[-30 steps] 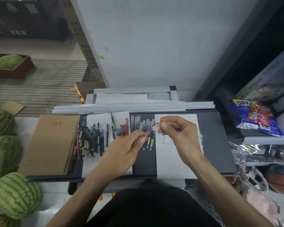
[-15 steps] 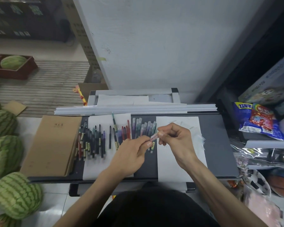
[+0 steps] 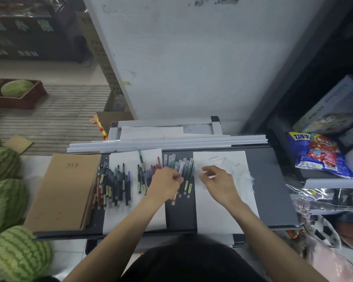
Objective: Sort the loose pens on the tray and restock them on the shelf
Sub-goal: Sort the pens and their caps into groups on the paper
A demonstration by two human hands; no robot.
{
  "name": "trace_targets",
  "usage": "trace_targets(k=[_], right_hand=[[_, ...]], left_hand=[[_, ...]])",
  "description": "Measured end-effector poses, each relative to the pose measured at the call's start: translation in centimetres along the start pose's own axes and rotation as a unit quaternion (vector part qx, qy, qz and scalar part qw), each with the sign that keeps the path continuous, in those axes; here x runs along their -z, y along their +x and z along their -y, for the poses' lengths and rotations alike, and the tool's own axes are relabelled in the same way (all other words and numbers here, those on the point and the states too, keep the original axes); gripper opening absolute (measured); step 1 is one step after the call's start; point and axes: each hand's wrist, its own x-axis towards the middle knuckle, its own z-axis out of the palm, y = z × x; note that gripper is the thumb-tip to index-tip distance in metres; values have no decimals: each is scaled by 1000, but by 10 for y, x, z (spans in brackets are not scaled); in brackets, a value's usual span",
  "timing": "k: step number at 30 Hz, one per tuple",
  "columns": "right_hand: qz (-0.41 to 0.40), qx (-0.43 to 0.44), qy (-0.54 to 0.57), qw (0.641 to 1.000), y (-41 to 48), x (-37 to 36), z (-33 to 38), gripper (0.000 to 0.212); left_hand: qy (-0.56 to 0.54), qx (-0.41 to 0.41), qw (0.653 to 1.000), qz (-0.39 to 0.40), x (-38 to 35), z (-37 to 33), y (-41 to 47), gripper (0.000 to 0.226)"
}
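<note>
A dark grey tray (image 3: pixel 273 190) holds two white paper sheets and several pens laid in groups: dark pens (image 3: pixel 114 184) at the left, coloured ones (image 3: pixel 145 174) in the middle, and clear-barrelled pens (image 3: pixel 186 171) on the bare strip. My left hand (image 3: pixel 165 184) grips a pinkish clear pen (image 3: pixel 174 199) over the clear group, and its lower end shows below my fingers. My right hand (image 3: pixel 218 182) hovers over the right paper sheet (image 3: pixel 222 212) with curled fingers pinching a small clear wrapper piece (image 3: pixel 212 177). More clear wrappers (image 3: pixel 239 169) lie just right of it.
A stack of brown notebooks (image 3: pixel 65 190) lies on the tray's left end. White strips (image 3: pixel 167 143) run along its far edge. Several watermelons (image 3: pixel 6 200) sit on the floor at the left. Snack bags (image 3: pixel 318 153), boxes and balls (image 3: pixel 351 231) crowd the shelf at the right.
My hands were together on one pen, my right hand pulling at its tip. They have come apart: my left lowered the pen to the clear group and my right moved right.
</note>
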Motion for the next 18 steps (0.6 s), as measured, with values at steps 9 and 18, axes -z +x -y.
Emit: trace_targets(k=[9, 18], right_hand=[[-29, -35, -264, 963, 18, 38, -52, 32], [-2, -64, -338, 939, 30, 34, -40, 13]], left_hand=[[47, 58, 996, -41, -11, 0, 42, 29], [3, 67, 997, -45, -26, -4, 47, 26]])
